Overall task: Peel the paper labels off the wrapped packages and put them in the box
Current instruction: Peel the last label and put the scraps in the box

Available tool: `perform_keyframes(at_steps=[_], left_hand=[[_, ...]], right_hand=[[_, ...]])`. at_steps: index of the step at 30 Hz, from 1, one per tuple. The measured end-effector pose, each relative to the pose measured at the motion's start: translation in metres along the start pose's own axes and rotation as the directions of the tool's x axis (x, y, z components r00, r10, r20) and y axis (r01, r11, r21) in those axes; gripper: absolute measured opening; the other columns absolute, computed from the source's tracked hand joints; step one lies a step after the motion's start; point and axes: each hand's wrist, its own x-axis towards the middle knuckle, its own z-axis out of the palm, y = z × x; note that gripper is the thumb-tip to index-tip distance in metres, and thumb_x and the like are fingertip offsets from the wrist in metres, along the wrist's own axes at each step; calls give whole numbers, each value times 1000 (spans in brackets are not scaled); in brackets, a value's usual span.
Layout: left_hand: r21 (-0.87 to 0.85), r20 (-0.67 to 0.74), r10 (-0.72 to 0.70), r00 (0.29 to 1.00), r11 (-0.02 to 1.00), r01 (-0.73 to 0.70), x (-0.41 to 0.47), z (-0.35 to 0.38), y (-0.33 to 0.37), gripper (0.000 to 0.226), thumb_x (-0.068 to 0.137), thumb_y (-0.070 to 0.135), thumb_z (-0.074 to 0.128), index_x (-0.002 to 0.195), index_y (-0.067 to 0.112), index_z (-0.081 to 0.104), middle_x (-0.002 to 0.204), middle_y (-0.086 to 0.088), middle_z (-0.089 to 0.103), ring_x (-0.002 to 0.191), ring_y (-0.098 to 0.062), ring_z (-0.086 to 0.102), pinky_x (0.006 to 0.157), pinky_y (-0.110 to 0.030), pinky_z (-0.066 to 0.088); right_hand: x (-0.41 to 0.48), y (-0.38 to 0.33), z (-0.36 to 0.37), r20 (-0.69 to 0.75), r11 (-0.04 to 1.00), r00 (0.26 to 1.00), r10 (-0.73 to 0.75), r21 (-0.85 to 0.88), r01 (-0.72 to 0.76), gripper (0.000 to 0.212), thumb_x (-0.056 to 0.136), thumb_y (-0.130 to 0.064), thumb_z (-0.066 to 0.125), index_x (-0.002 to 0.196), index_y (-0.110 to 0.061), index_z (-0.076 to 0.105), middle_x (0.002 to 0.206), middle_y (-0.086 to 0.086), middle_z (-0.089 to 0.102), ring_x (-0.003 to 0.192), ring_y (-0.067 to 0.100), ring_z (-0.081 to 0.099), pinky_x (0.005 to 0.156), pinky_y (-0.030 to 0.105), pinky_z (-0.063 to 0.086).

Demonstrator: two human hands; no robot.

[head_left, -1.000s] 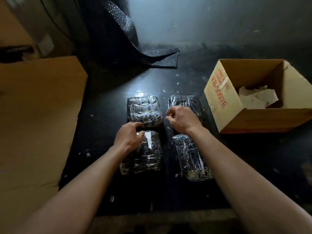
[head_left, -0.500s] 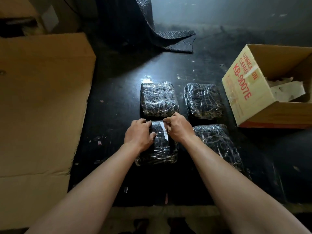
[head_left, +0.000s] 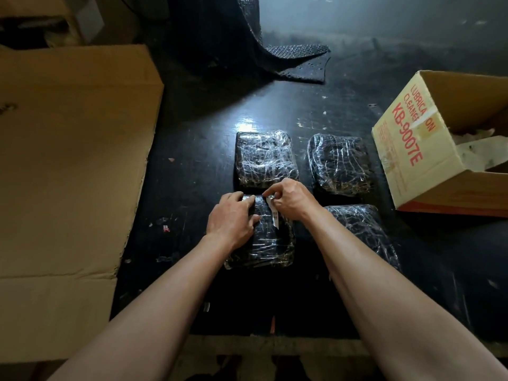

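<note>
- The paper label is a narrow white strip on top of the near-left package. It runs from the package's far edge back toward the person.
- The right hand pinches the label's far end between thumb and forefinger, with the other fingers curled. The strip's near end lies on the wrap.
- The left hand rests palm down on the left part of the same package, fingers fairly straight and pressing on the film.
- That package lies near the middle of the surface, toward its near edge. It is one of four dark bundles in shiny clear film, set two by two.
- The far-left package sits just beyond it and the far-right package beside that one. The near-right package is partly behind the right forearm.
- The box is open brown cardboard with red print. It stands at the right edge of the surface, near the far-right package, and holds crumpled pale paper.
- A flat cardboard sheet covers the left side.
- Dark bubble wrap trails onto the far edge.
</note>
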Motion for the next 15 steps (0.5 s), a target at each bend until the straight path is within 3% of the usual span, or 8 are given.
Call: perform_keyframes(at_steps=[3, 6, 12, 15], left_hand=[[-25, 4, -10, 1000, 1000, 10, -2, 2, -1, 67, 95, 61, 53, 153, 30, 41, 157, -1, 38, 148, -21, 27, 110, -43, 42], [-37, -11, -7, 1000, 999, 6, -3, 5, -4, 73, 91, 65, 56, 153, 30, 41, 157, 0, 38, 148, -19, 27, 110, -42, 42], [-116, -78, -12, 997, 993, 3, -5, 14, -9, 75, 88, 68, 59, 152, 32, 43, 156, 3, 40, 147, -15, 28, 111, -39, 42], [-152, -105, -19, 994, 988, 3, -7, 19, -11, 78, 87, 68, 60, 152, 28, 43, 158, 4, 39, 148, -14, 26, 114, -36, 36]], right_hand=[[5, 1, -4, 33, 1000, 999, -6, 24, 5, 16, 90, -21, 69, 100, -30, 78, 90, -5, 73, 83, 13, 69, 76, 33, 60], [8, 3, -6, 41, 998, 998, -42, 40, 41, 16, 90, -12, 70, 96, -23, 80, 94, -4, 76, 86, 8, 70, 83, 29, 60], [8, 5, -6, 28, 996, 997, -66, 54, 64, 9, 91, -12, 70, 96, -13, 78, 95, 0, 76, 86, 10, 69, 69, 11, 53], [4, 7, -3, -17, 990, 990, -138, 25, 139, 8, 92, -15, 67, 96, -16, 74, 96, -1, 74, 87, 13, 68, 79, 26, 58]])
